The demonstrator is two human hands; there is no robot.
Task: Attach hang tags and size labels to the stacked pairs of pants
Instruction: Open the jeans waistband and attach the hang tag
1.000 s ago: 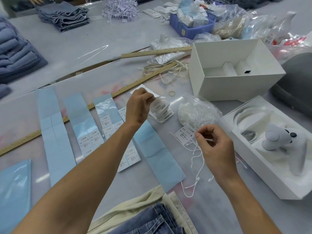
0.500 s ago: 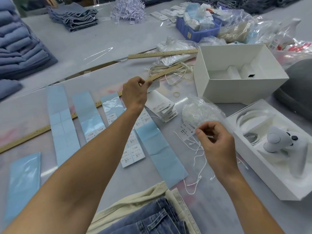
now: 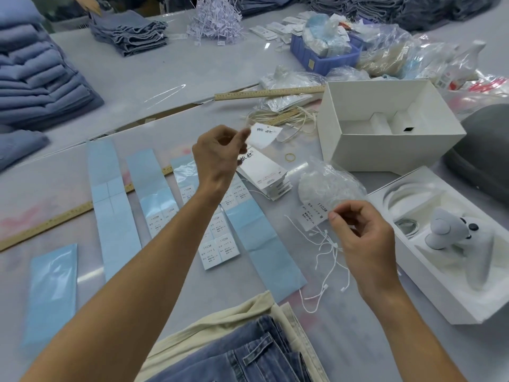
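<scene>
My left hand [image 3: 219, 155] pinches a white hang tag [image 3: 265, 135] lifted above the stack of hang tags [image 3: 264, 172] on the table. My right hand [image 3: 360, 238] pinches a thin white string over a loose bunch of strings [image 3: 326, 255], next to a size label [image 3: 314, 215] marked M. Blue sticker sheets with size labels [image 3: 220, 246] lie in rows between my arms. Blue denim pants [image 3: 242, 354] on a cream cloth lie at the near edge.
A bag of strings [image 3: 327, 186], an open white box [image 3: 385, 128] and a white tray with a controller [image 3: 451, 230] stand to the right. Wooden rulers [image 3: 264, 93], a blue bin [image 3: 325, 59] and folded pants stacks [image 3: 35, 78] lie farther back.
My left hand has lifted one hang tag off the stack and raised it. My right hand stays at the strings, still pinching one.
</scene>
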